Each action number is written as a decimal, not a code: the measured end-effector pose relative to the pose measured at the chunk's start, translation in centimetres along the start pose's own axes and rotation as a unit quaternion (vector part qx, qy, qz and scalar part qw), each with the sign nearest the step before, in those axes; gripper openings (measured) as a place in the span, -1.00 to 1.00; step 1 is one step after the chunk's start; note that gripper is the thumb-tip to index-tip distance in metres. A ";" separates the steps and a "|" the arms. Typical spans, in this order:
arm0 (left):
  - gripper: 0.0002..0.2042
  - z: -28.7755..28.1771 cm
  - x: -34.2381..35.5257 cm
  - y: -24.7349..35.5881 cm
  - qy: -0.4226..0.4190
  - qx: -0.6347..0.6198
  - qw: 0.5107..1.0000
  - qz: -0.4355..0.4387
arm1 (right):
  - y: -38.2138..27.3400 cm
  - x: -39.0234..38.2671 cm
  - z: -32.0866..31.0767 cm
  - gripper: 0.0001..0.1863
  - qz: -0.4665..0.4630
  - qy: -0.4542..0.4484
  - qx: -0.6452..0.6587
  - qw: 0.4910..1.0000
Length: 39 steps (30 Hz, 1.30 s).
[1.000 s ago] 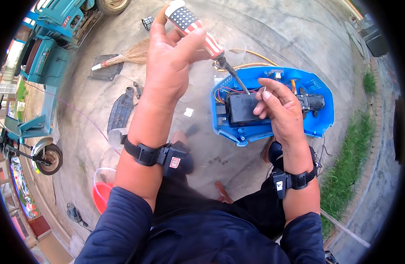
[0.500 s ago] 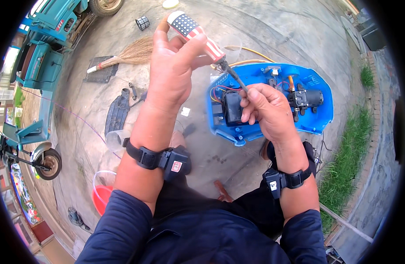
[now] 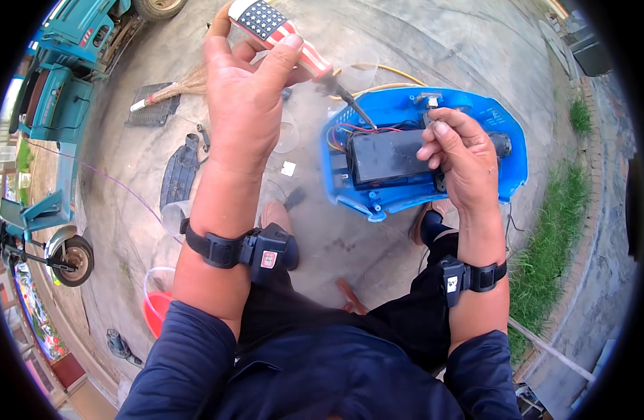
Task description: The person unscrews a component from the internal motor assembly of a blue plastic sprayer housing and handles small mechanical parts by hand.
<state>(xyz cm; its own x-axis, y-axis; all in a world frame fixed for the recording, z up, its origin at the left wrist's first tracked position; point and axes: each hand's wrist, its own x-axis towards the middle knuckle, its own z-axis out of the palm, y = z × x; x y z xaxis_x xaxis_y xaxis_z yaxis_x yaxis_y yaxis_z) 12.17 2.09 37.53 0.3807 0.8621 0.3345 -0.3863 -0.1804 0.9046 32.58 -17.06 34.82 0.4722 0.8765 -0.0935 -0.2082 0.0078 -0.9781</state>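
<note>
My left hand [image 3: 245, 105] is closed around a screwdriver [image 3: 266, 22] with a white-capped handle in stars and red and white stripes. Its dark shaft slants down to the right, the tip over the wires by a black rectangular box [image 3: 388, 155]. That box lies in an upturned blue plastic housing [image 3: 514, 178] on the ground before me. Over the box's right end hovers my right hand [image 3: 465, 157], thumb and fingers pinched; whatever is between them is too small to make out. Behind that hand, a dark cylindrical part [image 3: 502, 144] is mostly hidden.
A yellow hose [image 3: 395, 68] curves behind the housing. On the left lie a straw broom [image 3: 178, 89], a black slotted panel [image 3: 180, 171] and a red bucket [image 3: 156, 308]. A teal cargo vehicle [image 3: 64, 105] stands far left. Grass [image 3: 560, 224] edges the ground on the right.
The screwdriver's shaft has left my right fingers. My left hand has moved left and up with the screwdriver, and my right hand has moved right, uncovering more of the black box.
</note>
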 end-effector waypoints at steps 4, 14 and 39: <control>-0.35 0.5 -0.2 0.4 -0.009 0.009 1.000 0.013 | 0.2 -0.1 1.4 -0.83 -0.066 -0.013 -0.141 0.988; -0.18 2.2 -0.7 1.5 0.033 -0.055 0.997 0.045 | 0.4 -0.5 2.8 -0.84 -0.019 -0.003 -0.158 0.987; -0.25 2.9 -0.7 1.2 0.023 -0.034 0.998 0.051 | 1.0 -0.7 3.1 -0.90 -0.050 0.013 -0.172 0.984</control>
<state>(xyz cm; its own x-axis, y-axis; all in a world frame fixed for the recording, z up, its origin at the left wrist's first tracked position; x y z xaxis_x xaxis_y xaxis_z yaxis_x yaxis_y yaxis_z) 13.89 -0.14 39.16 0.2980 0.8621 0.4097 -0.4777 -0.2369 0.8460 29.41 -16.15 34.51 0.4980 0.8672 0.0052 0.1398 -0.0744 -0.9874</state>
